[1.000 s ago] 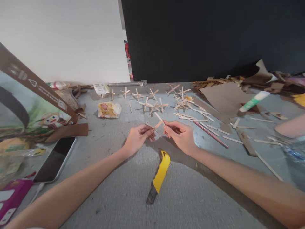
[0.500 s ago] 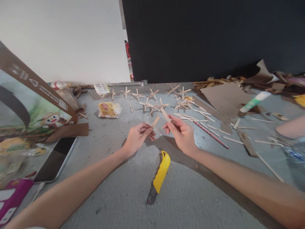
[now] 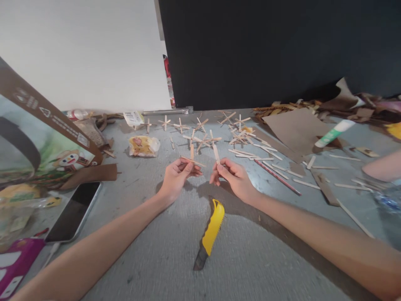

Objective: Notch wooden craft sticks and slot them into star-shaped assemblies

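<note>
My left hand (image 3: 179, 179) is closed around crossed wooden sticks (image 3: 192, 151), one pointing up and another lying across the fingers. In my right hand (image 3: 234, 179) a single wooden stick (image 3: 216, 154) is pinched upright between thumb and fingers. The two hands are apart, a small gap between the pieces. Below them on the table lies a yellow utility knife (image 3: 211, 230), its dark end toward me. Behind the hands stand several star-shaped stick pieces (image 3: 200, 142), each made of crossed wooden sticks.
Loose wooden sticks (image 3: 242, 154) and a red striped pencil-like rod (image 3: 278, 177) lie to the right, near brown cardboard (image 3: 290, 129) and a glue stick (image 3: 334, 133). Another person's arm (image 3: 384, 167) reaches in at right. A phone (image 3: 74, 211), printed bag (image 3: 46, 121) and wrapped snack (image 3: 143, 146) are left.
The crossed sticks in my left hand have turned, so one now points up. My right hand has shifted slightly down, and its stick is more upright.
</note>
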The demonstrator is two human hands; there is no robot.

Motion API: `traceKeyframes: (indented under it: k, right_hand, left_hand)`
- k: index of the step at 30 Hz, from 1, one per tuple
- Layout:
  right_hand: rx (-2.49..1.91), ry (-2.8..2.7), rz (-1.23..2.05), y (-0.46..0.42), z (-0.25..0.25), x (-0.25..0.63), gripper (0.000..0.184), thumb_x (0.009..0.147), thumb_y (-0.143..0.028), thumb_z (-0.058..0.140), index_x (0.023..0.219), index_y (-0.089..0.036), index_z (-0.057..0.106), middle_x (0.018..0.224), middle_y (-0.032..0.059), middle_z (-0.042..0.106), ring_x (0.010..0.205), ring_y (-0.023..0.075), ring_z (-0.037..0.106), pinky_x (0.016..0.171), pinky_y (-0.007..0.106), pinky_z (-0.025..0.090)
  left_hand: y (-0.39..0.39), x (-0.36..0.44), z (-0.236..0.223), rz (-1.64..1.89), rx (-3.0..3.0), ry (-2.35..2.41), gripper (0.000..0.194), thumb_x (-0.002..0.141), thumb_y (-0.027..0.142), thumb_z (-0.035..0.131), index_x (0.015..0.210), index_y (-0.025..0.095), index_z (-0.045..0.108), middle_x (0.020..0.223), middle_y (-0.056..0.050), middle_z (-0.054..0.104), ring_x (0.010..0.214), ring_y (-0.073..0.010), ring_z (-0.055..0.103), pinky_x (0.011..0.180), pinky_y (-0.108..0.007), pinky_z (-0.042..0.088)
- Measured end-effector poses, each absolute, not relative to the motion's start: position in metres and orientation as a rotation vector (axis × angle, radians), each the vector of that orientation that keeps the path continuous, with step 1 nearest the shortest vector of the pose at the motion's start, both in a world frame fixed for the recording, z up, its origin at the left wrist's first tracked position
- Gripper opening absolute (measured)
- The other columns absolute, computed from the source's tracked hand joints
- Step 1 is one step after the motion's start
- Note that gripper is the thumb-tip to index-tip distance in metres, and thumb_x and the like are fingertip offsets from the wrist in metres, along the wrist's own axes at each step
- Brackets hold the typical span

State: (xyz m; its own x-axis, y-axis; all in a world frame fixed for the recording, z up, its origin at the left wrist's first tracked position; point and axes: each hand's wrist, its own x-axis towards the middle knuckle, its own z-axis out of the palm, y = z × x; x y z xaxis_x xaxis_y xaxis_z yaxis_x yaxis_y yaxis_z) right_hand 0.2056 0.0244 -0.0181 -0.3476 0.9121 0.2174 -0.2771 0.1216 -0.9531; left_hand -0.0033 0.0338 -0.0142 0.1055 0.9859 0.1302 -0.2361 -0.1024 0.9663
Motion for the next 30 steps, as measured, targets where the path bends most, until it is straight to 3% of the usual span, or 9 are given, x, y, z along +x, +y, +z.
traceKeyframes:
  k: [7,19,26,30]
  right_hand:
    - [-0.595,-1.052,1.852,0.015,-0.009,0.195,0.036,0.092,-0.051,0.076,0.081,-0.020,0.060,0.059,0.0022,0.069,0.049,0.0146,0.058,0.054,0.028,0.043]
    - [-0.444,-0.873,2.019,0.001,-0.006,0.185,0.024,0.104,-0.028,0.058,0.082,-0.018,0.060,0.062,0.0031,0.063,0.052,0.0128,0.047,0.058,0.027,0.043]
    - [-0.453,-0.783,2.061,0.001,-0.004,0.186,0.028,0.105,-0.023,0.051,0.078,-0.018,0.059,0.057,-0.0068,0.031,0.052,0.0112,0.022,0.052,0.022,0.029]
    - [-0.455,-0.818,2.044,0.004,-0.002,0.189,0.032,0.106,-0.025,0.050,0.077,-0.018,0.061,0.058,-0.0082,0.022,0.053,0.0116,0.015,0.051,0.023,0.027]
  left_hand:
    - [0.017,0.005,-0.010,1.500,1.437,0.945,0.039,0.091,0.056,0.075,0.093,0.018,0.064,0.085,-0.008,0.081,0.073,-0.0196,0.079,0.073,-0.034,0.066]
    - [0.010,0.003,-0.012,1.453,1.674,0.927,0.028,0.101,0.048,0.065,0.098,0.020,0.061,0.096,-0.010,0.084,0.086,-0.0202,0.081,0.084,-0.034,0.065]
    - [0.011,0.002,-0.013,1.396,1.735,0.951,0.029,0.100,0.049,0.065,0.097,0.020,0.060,0.096,-0.012,0.084,0.089,-0.0228,0.082,0.081,-0.034,0.065]
    - [0.012,0.002,-0.012,1.367,1.736,0.975,0.033,0.097,0.053,0.067,0.097,0.021,0.061,0.095,-0.012,0.083,0.092,-0.0248,0.082,0.082,-0.036,0.065]
